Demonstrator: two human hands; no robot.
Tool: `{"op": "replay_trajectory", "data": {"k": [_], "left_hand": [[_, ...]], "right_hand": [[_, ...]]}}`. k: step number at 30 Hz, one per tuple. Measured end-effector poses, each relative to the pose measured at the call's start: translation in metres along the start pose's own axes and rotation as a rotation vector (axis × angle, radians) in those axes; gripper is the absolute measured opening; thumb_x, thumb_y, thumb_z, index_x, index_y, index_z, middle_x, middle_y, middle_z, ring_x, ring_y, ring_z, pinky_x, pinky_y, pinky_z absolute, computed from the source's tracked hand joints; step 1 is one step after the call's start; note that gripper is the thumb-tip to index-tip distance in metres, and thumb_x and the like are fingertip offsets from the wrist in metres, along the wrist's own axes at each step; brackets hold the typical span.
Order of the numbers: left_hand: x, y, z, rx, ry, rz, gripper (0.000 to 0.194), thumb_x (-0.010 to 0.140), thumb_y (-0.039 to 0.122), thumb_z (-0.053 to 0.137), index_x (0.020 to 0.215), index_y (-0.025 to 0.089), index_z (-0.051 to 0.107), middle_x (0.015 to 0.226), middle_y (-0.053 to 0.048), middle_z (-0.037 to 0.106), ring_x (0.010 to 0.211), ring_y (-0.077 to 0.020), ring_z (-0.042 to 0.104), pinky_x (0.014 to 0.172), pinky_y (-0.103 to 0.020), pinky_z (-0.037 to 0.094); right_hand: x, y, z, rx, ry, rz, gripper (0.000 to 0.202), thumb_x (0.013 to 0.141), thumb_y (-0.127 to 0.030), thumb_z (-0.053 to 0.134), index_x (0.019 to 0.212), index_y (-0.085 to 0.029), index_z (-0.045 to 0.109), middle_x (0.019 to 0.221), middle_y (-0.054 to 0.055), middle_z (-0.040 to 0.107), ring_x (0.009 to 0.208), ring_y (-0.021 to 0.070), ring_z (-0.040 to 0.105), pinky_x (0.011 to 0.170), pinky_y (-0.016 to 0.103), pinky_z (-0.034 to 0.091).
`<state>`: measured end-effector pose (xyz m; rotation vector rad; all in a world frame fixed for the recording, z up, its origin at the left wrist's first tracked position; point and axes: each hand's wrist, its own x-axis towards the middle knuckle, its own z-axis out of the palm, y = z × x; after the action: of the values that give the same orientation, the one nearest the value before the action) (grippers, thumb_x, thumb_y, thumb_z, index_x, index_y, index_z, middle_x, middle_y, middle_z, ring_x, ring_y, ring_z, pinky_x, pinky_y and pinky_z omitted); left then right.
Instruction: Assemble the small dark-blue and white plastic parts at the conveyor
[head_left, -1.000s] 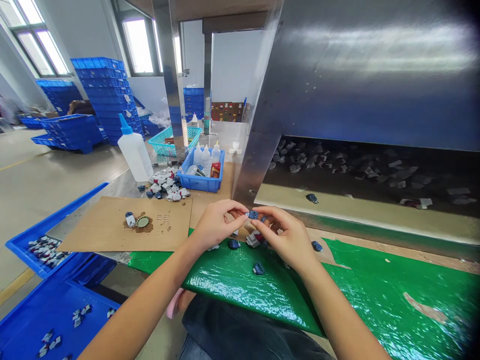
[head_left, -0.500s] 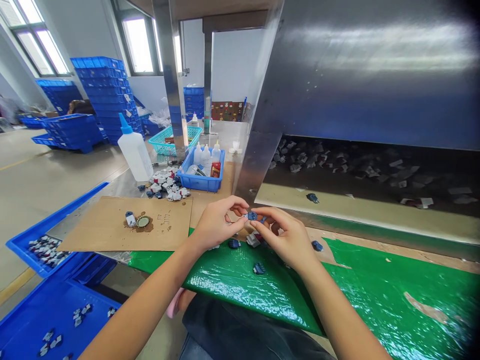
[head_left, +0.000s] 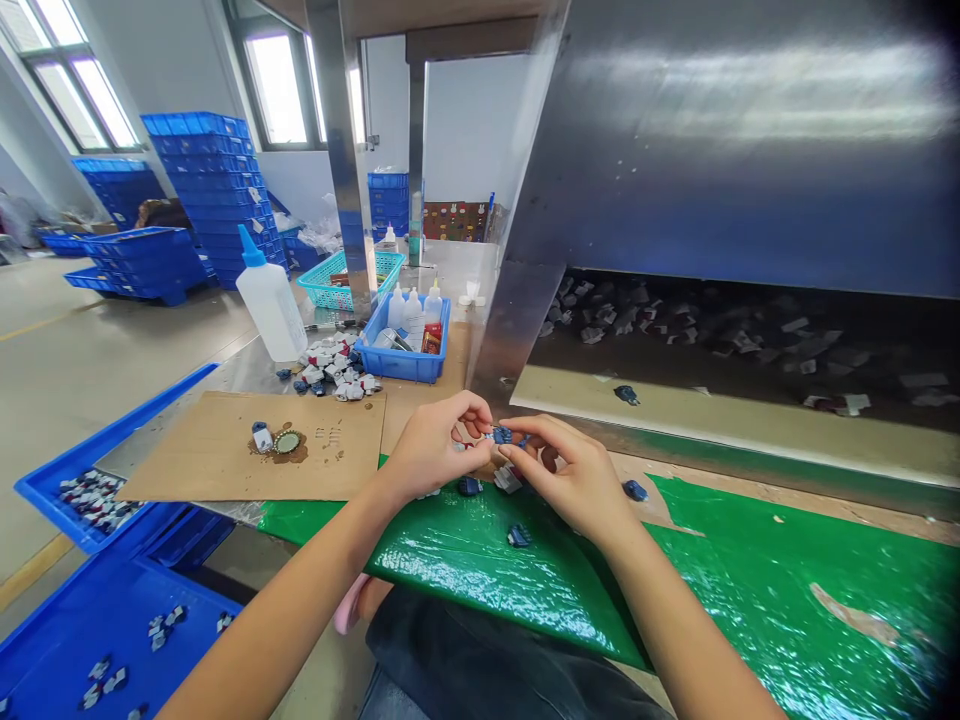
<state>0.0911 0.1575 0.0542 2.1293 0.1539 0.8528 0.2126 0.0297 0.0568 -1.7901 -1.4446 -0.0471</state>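
Between my two hands is a small dark-blue molded piece [head_left: 502, 435], held just above the green-covered bench edge. My left hand [head_left: 431, 450] pinches its left end, where a bit of white shows. My right hand [head_left: 574, 475] has thumb and forefinger closed on the right side of the same piece. Under my fingers lies a white piece [head_left: 507, 479], partly hidden. Loose blue pieces rest close by: one blue piece [head_left: 470, 486] below my left fingertips, another blue piece [head_left: 519, 536] nearer the edge, and a third blue piece [head_left: 635, 491] right of my right hand.
On cardboard [head_left: 187, 450] at left sit a bottle cap [head_left: 287, 442] in a wet brown stain and a white-and-blue piece [head_left: 262, 437]. Behind stand a white squeeze bottle [head_left: 271, 310], a heap of pieces [head_left: 337, 365] and a blue basket [head_left: 405, 365]. A metal panel [head_left: 712, 150] slants at right.
My left fingertips have shifted slightly left on the blue piece, and more of the piece shows between my hands. Everything else stays in place.
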Motion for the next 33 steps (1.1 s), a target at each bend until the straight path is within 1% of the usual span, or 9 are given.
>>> {"op": "replay_trajectory", "data": {"k": [3,5,10,14,22,26,33], "left_hand": [[-0.0004,0.0005,0.0008,0.012,-0.001,-0.002,0.015,0.068,0.012,0.059,0.081,0.017,0.054,0.071,0.004,0.057,0.063,-0.0067,0.052,0.057,-0.014,0.042],[-0.0003,-0.0001,0.0018,0.020,-0.007,0.003,0.017,0.068,0.012,0.059,0.084,0.017,0.054,0.074,0.003,0.057,0.065,-0.0075,0.053,0.058,-0.015,0.043],[-0.0001,-0.0027,0.0041,0.073,-0.011,0.071,0.033,0.072,0.013,0.055,0.104,0.020,0.054,0.089,0.000,0.059,0.082,-0.0118,0.057,0.064,-0.018,0.044],[-0.0010,-0.0041,0.0044,0.086,0.007,0.115,0.038,0.071,0.013,0.053,0.108,0.020,0.052,0.098,-0.002,0.057,0.091,-0.0135,0.055,0.063,-0.018,0.044],[-0.0006,-0.0063,0.0055,0.125,0.003,0.109,0.034,0.071,0.013,0.052,0.104,0.020,0.053,0.088,-0.001,0.056,0.082,-0.0136,0.055,0.064,-0.021,0.044],[-0.0009,-0.0070,0.0064,0.126,-0.006,0.097,0.033,0.070,0.013,0.051,0.102,0.020,0.053,0.084,0.000,0.055,0.078,-0.0128,0.054,0.064,-0.021,0.043],[-0.0010,-0.0070,0.0055,0.115,-0.010,0.053,0.034,0.067,0.011,0.052,0.099,0.020,0.053,0.081,0.001,0.057,0.073,-0.0115,0.055,0.066,-0.021,0.044]], "right_hand": [[0.0001,-0.0004,-0.0001,-0.002,-0.001,-0.013,0.018,0.080,-0.027,0.056,0.095,-0.020,0.064,0.075,0.002,0.062,0.054,0.0121,0.050,0.049,0.025,0.040],[-0.0002,-0.0003,0.0003,0.001,-0.002,-0.014,0.018,0.080,-0.027,0.056,0.095,-0.020,0.064,0.074,0.002,0.062,0.053,0.0122,0.050,0.048,0.025,0.040],[-0.0007,0.0013,0.0011,0.012,0.028,0.003,0.018,0.080,-0.028,0.057,0.095,-0.021,0.063,0.072,0.001,0.063,0.052,0.0123,0.050,0.047,0.025,0.039],[-0.0008,0.0022,0.0010,0.025,0.050,0.009,0.017,0.079,-0.027,0.058,0.093,-0.020,0.063,0.070,0.001,0.063,0.051,0.0120,0.050,0.048,0.025,0.040],[-0.0008,0.0018,0.0023,-0.013,0.032,-0.023,0.019,0.080,-0.027,0.058,0.096,-0.019,0.063,0.073,0.001,0.063,0.051,0.0112,0.048,0.048,0.024,0.039],[-0.0018,0.0021,0.0024,-0.028,0.004,-0.049,0.019,0.080,-0.026,0.057,0.096,-0.018,0.063,0.075,0.001,0.063,0.052,0.0109,0.048,0.050,0.024,0.040],[-0.0010,0.0021,0.0015,-0.050,-0.016,-0.084,0.016,0.081,-0.025,0.057,0.095,-0.020,0.063,0.079,0.001,0.063,0.053,0.0107,0.049,0.053,0.024,0.041]]}}
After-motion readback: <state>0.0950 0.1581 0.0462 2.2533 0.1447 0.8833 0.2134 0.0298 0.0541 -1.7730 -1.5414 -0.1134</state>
